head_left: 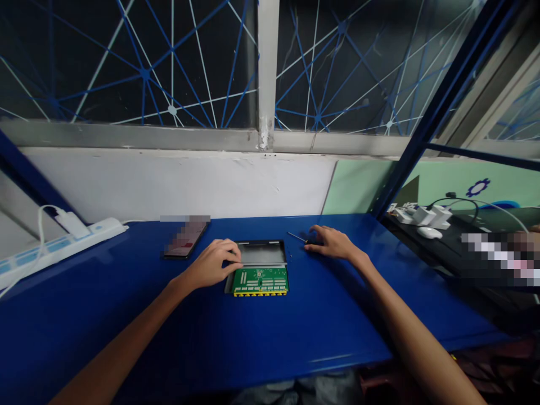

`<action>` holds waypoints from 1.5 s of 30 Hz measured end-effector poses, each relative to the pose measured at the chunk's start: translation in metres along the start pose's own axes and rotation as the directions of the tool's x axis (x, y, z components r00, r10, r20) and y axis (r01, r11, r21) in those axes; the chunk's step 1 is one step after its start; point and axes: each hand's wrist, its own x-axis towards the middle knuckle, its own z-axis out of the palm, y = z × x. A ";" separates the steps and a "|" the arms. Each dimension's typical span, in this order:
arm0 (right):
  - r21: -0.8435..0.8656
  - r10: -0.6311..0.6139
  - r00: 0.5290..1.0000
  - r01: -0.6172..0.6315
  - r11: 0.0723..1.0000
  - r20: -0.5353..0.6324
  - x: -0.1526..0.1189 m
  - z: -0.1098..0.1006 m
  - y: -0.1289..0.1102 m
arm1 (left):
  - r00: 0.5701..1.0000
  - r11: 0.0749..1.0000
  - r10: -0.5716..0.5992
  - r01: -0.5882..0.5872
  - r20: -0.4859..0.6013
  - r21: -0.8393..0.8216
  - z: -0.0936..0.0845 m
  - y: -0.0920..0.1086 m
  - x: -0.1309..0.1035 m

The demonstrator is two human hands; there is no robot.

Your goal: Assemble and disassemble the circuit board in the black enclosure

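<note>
A green circuit board (265,277) with a row of yellow ports along its near edge lies in the front half of a shallow dark metal case (261,253). My left hand (217,261) is at the case's left side, thumb and fingers closed on its edge by the board's back corner. To the right, my right hand (333,243) rests on the table with its fingers around the dark handle of a screwdriver (297,237). The screwdriver's thin shaft points left and away from me. Several tiny screws (291,256) lie between the case and that hand.
A phone (185,239) lies behind my left hand on the blue table (261,337). At the far left is a white power strip (97,229) with a plugged-in charger. White adapters (432,216) and cables sit on a black surface at right. A window wall stands behind.
</note>
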 end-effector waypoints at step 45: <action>0.631 -0.007 0.894 0.321 0.706 -0.447 -0.001 -0.008 -0.107 | 0.976 0.840 -0.217 0.166 -0.038 -0.517 0.032 0.054 0.062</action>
